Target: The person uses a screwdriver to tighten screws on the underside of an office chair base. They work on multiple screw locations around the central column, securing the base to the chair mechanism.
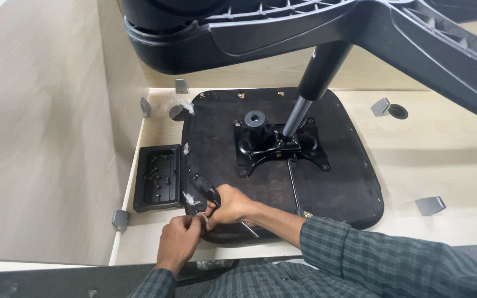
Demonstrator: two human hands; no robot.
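An upturned black chair seat [327,182] lies on a pale wooden desk [443,154]. A black metal mounting plate [280,146] is bolted to its middle, with a gas-lift column [310,88] rising from it to the black chair base [305,27] overhead. My right hand [230,204] grips a black-handled tool [205,190] at the seat's near left corner. My left hand [180,240] pinches something small and pale beside it, just off the seat's edge; what it is cannot be made out.
A black plastic tray [158,179] with several screws sits left of the seat. Grey metal brackets [430,205] stand along the desk's edges. A cable hole [398,111] is at the back right. A wooden partition [45,138] closes the left side.
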